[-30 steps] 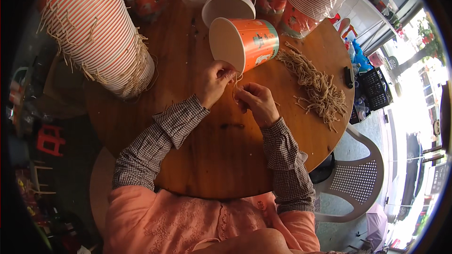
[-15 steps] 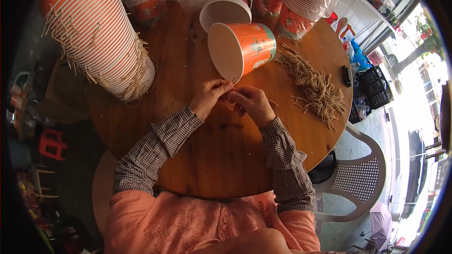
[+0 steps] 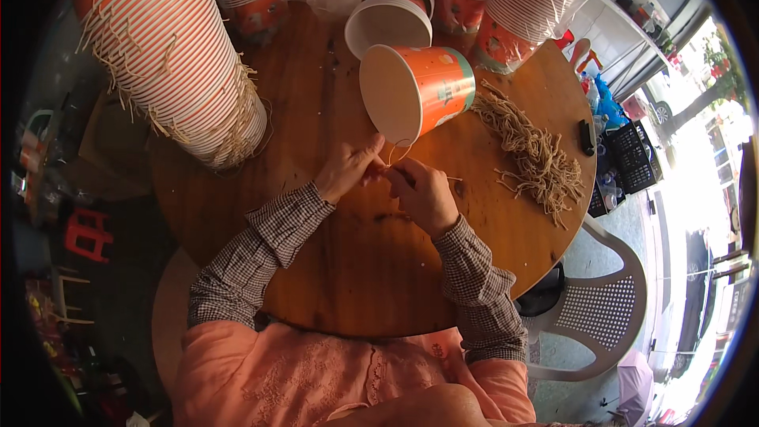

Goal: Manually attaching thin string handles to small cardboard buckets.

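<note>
An orange paper bucket [image 3: 444, 93] with a white inside lies on its side, its mouth turned toward my left. A loop of thin tan cord [image 3: 401, 146] shows at its lower rim. Just below that rim, my left hand [image 3: 352, 166] pinches the cord with its fingers drawn together. My right hand [image 3: 425, 196] is closed on the same cord close beside it, and a short cord end sticks out to its right. To the right of the bucket lies a loose bundle of tan cords [image 3: 531, 150].
A tall leaning stack of nested buckets [image 3: 178, 55] with cords hanging on it stands at the left. Plastic-wrapped bucket stacks [image 3: 534, 8] and white-mouthed buckets [image 3: 387, 25] are at the back. A small black object [image 3: 586, 137] lies near the right edge; a grey chair [image 3: 605, 304] stands beyond.
My hands have shifted slightly apart, and the cord loop at the bucket rim shows wider. The whole scene sits a little lower and to the right in the picture.
</note>
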### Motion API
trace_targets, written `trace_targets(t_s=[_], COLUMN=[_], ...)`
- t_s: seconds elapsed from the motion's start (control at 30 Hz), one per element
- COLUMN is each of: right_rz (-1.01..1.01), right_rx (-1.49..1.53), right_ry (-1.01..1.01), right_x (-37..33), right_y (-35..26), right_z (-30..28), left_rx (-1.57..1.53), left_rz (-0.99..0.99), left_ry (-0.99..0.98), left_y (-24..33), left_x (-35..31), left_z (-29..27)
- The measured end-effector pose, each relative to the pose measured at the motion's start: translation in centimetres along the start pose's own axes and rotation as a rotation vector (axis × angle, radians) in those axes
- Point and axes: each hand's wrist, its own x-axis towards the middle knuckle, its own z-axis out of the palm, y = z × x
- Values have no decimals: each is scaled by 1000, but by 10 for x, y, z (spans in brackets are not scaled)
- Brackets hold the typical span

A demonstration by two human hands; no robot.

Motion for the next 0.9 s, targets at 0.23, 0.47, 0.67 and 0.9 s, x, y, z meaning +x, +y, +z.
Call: trace_targets(t_s=[0.23, 0.47, 0.67, 0.9], right_rz=[-246, -229, -379, -363], right_rx=[-403, -492, -199, 171], right_ry=[93, 22, -134, -501], right_x=[-13, -14, -19, -29], right_y=[0, 2, -1, -31], right_z=[20, 19, 17, 21], left_rx=[-400, -407, -551, -563], left_rz=[-292, -312, -394, -476], left_ry=[-279, -336, -318, -269], left_y=[-16, -5, -3, -1], left_x=[5, 7, 26, 43], left_z=[-6, 4, 17, 24])
